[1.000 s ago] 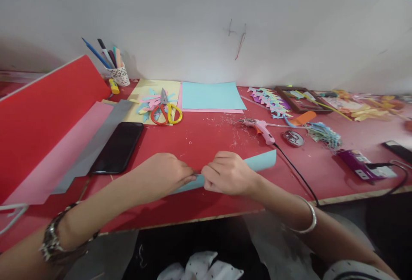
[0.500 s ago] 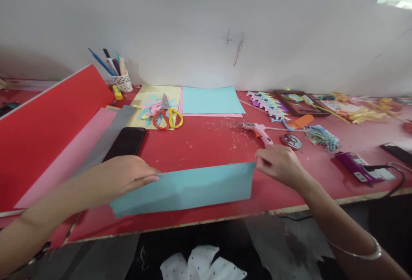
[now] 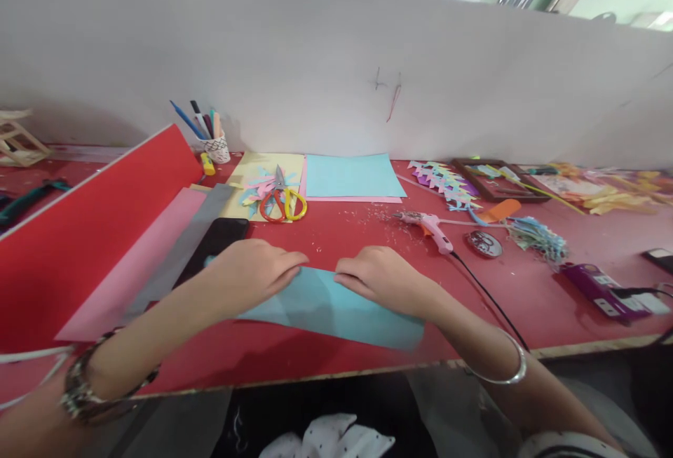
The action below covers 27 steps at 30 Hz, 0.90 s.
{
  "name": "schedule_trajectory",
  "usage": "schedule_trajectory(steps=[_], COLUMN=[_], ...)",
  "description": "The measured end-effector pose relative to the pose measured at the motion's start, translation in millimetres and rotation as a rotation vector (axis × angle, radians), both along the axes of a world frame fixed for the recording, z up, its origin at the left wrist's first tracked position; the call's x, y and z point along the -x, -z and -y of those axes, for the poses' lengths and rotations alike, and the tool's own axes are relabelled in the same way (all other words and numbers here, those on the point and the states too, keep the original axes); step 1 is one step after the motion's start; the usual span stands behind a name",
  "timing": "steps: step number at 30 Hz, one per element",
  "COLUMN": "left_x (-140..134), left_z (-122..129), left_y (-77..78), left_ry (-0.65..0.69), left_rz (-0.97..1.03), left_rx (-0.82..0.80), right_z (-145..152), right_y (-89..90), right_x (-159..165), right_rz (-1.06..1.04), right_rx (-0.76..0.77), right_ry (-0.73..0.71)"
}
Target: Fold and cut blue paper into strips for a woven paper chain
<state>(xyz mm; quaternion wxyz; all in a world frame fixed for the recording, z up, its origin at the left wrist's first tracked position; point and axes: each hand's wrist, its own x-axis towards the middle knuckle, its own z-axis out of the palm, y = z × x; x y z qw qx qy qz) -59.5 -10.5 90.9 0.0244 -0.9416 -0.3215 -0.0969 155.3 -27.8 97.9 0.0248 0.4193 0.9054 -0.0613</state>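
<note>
A long strip of light-blue paper (image 3: 331, 311) is held up above the red table near its front edge. Its top edge is pinched by my left hand (image 3: 249, 272), left of the middle. My right hand (image 3: 378, 275) pinches the same edge a short way to the right, so the two hands are close together. The ends of the strip hang lower, partly covered by my hands. A black phone (image 3: 218, 237) lies just behind my left hand. Behind my right hand is a pink glue gun (image 3: 430, 226) with its cable running towards the front edge.
Scissors (image 3: 281, 198) rest on paper scraps and a cream sheet. Blue and pink sheets (image 3: 355, 176) lie by the wall. A red board (image 3: 105, 233) leans at left, near a pen cup (image 3: 215, 147). A purple power box (image 3: 604, 293) is at right.
My right hand has moved left along the strip's top edge, close to my left hand, which has shifted right. The strip's right end now droops. The view has tilted up slightly.
</note>
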Motion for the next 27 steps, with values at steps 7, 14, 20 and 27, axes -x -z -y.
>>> schedule_trajectory(steps=[7, 14, 20, 27], left_x=[-25.3, 23.8, 59.7, -3.0], left_z=[0.5, -18.3, -22.5, -13.4], left_y=[4.0, 10.0, 13.1, -2.4], left_ry=[0.175, 0.121, -0.317, 0.049], left_rz=[0.118, 0.072, 0.081, 0.065], left_rx=[-0.488, -0.595, -0.519, -0.093], right_z=[-12.9, -13.8, -10.3, -11.6], right_y=[-4.1, -9.2, -13.0, -19.6], right_x=[2.2, -39.7, -63.3, -42.8], right_rz=[-0.178, -0.380, -0.337, -0.162], right_rx=[0.088, 0.229, 0.111, -0.032], right_ry=[-0.081, -0.092, -0.001, -0.116])
